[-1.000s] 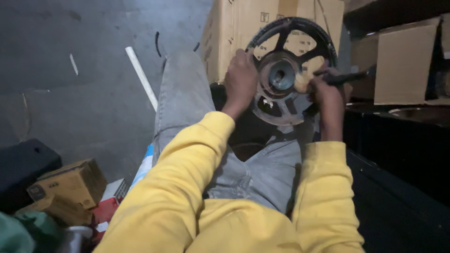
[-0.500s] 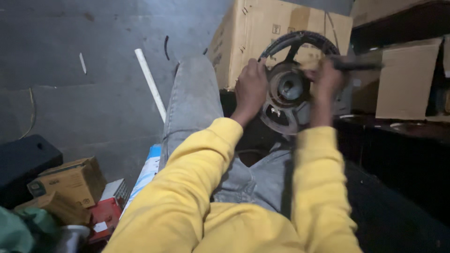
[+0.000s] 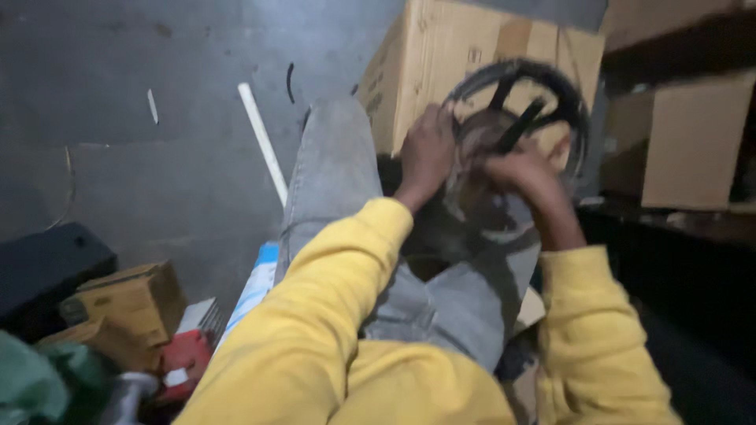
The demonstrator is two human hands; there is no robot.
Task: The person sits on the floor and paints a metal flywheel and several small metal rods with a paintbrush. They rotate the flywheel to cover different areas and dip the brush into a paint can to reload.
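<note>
A dark round metal wheel with spokes and a hub (image 3: 543, 94) is held upright over my lap, blurred by motion. My left hand (image 3: 427, 149) grips its left edge. My right hand (image 3: 524, 175) is closed over the lower right of the hub, around a dark tool handle (image 3: 520, 126) that points up across the spokes. Yellow sleeves cover both arms, and my grey-trousered leg (image 3: 331, 173) stretches out to the left of the wheel.
Cardboard boxes (image 3: 457, 47) stand right behind the wheel and at the right (image 3: 685, 142). A white rod (image 3: 264, 142) lies on the grey concrete floor. Small boxes (image 3: 126, 303), a red item (image 3: 185, 358) and a black case (image 3: 39, 271) sit at lower left.
The view has shifted and blurred. My right hand has dropped from the wheel's upper right to its lower hub, and the tool now points up across the spokes instead of sticking out right.
</note>
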